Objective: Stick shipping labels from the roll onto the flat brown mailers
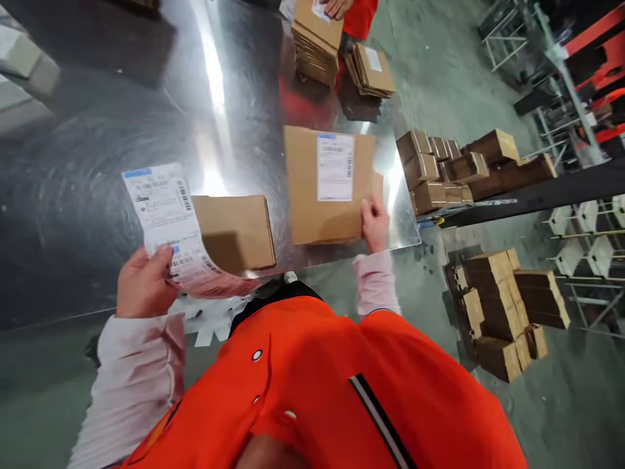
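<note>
My left hand [144,281] pinches the lower end of a long white shipping label strip [166,215], which curls over the near edge of the steel table [97,163]. Just right of the strip lies a plain brown cardboard box [239,231] with no label. My right hand [375,223] grips the near right corner of a larger flat cardboard box [305,189] that carries a white shipping label [334,167] on top. Both boxes rest on the table near its front edge.
Across the table another person in red touches one of two stacks of flat cardboard boxes [317,42]. Small boxes are piled on the floor to the right [498,312] and by a dark shelf [488,166]. Metal racks stand at far right.
</note>
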`<state>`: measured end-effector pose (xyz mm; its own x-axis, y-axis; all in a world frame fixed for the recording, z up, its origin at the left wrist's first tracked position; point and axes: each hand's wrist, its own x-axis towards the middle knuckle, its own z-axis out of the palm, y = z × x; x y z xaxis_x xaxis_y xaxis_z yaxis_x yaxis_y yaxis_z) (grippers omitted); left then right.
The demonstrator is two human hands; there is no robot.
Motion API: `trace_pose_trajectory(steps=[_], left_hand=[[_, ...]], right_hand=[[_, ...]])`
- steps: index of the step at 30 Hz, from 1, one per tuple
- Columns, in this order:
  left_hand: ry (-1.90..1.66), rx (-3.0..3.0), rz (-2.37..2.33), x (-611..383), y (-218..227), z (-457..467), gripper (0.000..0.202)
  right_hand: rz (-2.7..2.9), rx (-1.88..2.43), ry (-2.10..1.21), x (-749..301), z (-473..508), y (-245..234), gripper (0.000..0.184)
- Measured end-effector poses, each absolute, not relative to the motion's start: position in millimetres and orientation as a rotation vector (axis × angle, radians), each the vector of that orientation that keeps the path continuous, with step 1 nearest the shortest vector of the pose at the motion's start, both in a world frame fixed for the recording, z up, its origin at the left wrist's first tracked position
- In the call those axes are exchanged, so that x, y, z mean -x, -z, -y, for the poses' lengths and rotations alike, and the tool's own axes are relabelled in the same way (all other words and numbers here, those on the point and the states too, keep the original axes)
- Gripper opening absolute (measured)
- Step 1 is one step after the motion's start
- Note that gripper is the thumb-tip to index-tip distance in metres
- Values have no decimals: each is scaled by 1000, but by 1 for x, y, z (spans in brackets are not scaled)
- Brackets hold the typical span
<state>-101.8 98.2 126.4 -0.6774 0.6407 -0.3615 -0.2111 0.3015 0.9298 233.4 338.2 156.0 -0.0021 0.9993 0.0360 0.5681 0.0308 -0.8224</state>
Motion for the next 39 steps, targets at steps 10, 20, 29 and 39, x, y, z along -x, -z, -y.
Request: trace_pose_trajectory(steps=[10,20,29,39], left_hand=[[-1491,-370,-1744,57,-113,-102,56],[-1512,-189,-1815,61,-83,-82,44],[-1428,24,-1679,59,-46,-94,49],[-1216,134,-1358,56,-7,-90,57]], right_hand=[[2082,1347,-1337,-152,-287,-142,55],[2125,929,-1940,-60,-208,-97,42],[2498,1001,-1348,-25,-247,-82,10],[2504,1518,-968,44,-344,-23,23]])
